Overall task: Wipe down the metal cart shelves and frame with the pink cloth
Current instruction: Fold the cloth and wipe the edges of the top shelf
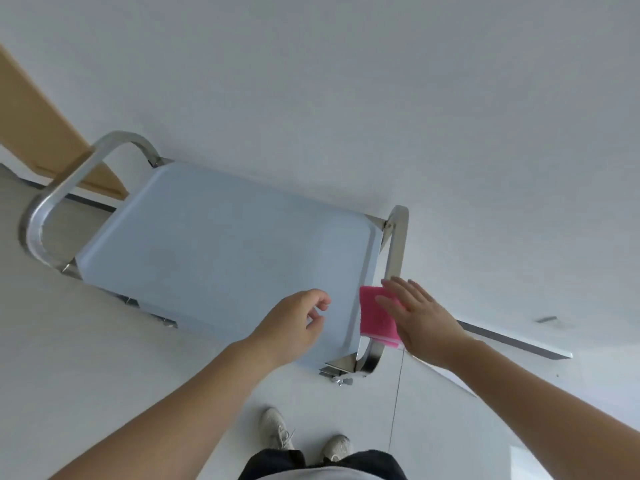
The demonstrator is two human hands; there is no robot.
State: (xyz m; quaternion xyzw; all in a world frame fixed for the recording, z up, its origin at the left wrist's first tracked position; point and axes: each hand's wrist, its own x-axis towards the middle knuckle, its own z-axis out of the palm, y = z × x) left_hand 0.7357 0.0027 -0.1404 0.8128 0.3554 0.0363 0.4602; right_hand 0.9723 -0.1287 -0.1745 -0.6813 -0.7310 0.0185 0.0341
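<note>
1. While the right hand lies flat against the pink cloth, its fingers are straight and slightly spread, so it presses the cloth and does not grip it.
2. The pink cloth hangs folded over the right frame bar of the metal cart, just beside the right edge of the top shelf. The hand covers the cloth's outer side.
3. The left hand is over the near right part of the top shelf, fingers loosely curled and thumb near the forefinger, with nothing in it. From this steep angle I cannot tell whether it touches the shelf.
4. The top shelf is a pale blue-grey tray with a raised rim, and it hides nearly everything of the cart beneath it. Only slivers of metal show at its near edge.
5. At the cart's left end stands a curved left handle loop. A wooden door lies behind it.
6. Below the cloth, at the near right corner, a shiny bracket with a bolt joins bar and shelf.
7. The cart stands close to a white wall, where a dark baseboard strip runs off to the right.
8. On the pale floor, two light shoes point towards the cart.
</note>
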